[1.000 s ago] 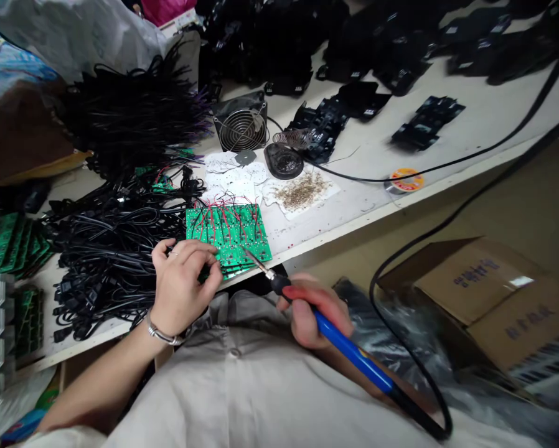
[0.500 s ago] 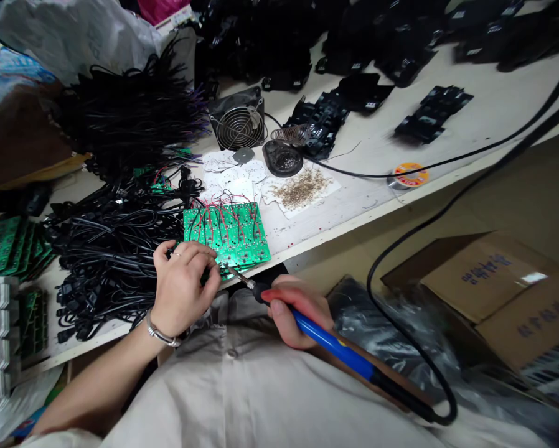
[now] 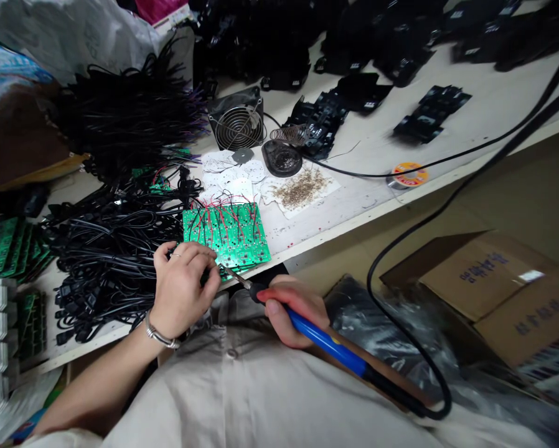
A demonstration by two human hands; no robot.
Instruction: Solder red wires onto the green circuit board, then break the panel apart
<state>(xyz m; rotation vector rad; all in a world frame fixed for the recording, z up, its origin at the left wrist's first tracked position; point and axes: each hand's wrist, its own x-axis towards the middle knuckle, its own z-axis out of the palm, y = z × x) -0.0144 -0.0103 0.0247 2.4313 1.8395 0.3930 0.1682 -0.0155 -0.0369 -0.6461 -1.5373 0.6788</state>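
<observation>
Seemingly midway: clenches right hand (image 3: 293, 308) on the blue soldering iron (image 3: 326, 341), tip at the near corner of the green circuit board (image 3: 228, 233) by the table (image 3: 363, 196) edge; pinches left hand (image 3: 181, 289) there, contents unclear. Shows red wires (image 3: 218, 214) already on, this corner left.

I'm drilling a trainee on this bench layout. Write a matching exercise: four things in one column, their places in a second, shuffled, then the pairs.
Things
1. soldering iron
2. green circuit board
3. fan
4. solder spool

Places
A. lying by itself near the front edge of the table, off to the right
B. gripped in the right hand
C. standing upright beyond the board's far edge
D. under the fingertips of the left hand

Pairs: 1-B, 2-D, 3-C, 4-A
</observation>
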